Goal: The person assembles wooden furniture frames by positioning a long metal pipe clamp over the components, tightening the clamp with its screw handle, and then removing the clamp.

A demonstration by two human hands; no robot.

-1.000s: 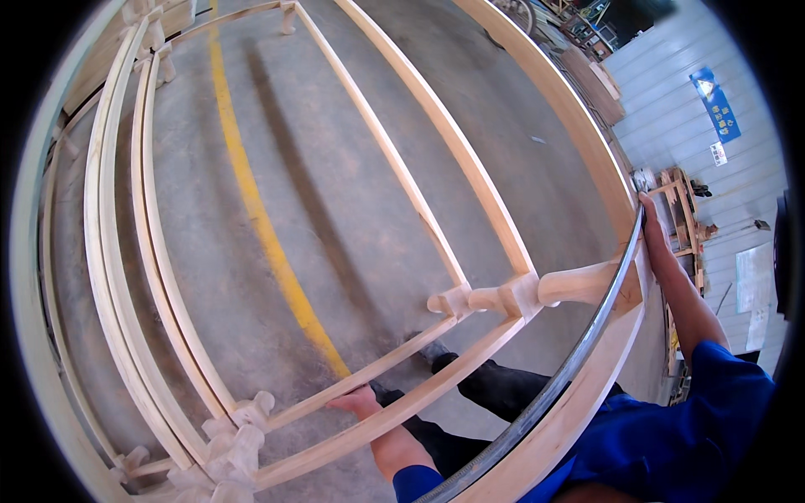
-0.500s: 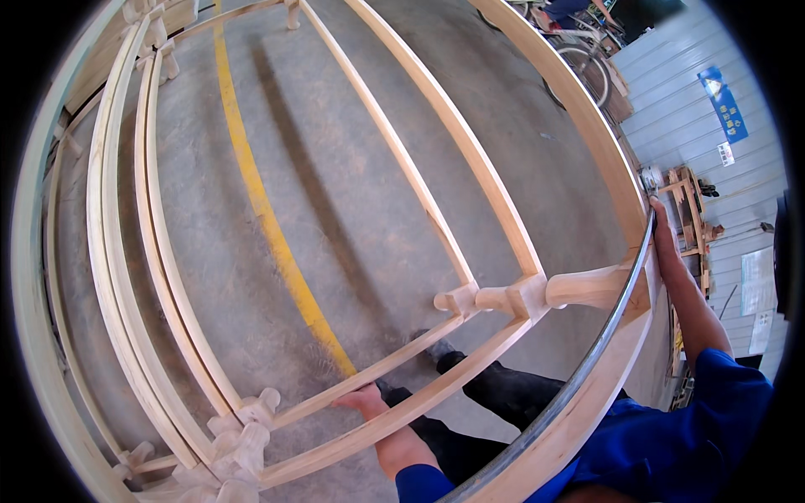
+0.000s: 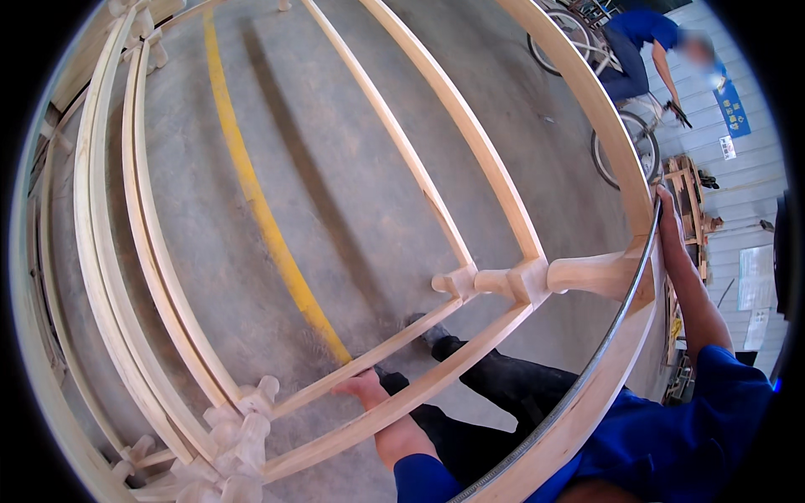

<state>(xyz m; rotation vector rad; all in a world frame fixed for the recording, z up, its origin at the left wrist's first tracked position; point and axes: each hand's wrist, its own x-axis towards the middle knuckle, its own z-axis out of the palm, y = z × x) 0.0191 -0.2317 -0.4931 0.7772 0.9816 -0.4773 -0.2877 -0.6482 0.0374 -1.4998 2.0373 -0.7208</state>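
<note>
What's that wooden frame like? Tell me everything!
The wooden frame looks pale and bare. It has long bars, rails, rounded pieces and blocky joints. Grey floor shows through its gaps. The left hand touches a near rail; the right hand is at the outer corner, where a dark strip runs along the edge. Its right way up isn't clear.

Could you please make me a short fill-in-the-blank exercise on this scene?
1. The left hand is at a slim rail made of ____.
2. The right hand is at the outer board, and the sleeve on that arm is coloured ____.
3. The long stripe on the grey floor is coloured ____.
4. At the upper right, another person is on a ____.

Missing words: wood; blue; yellow; bicycle.
</note>
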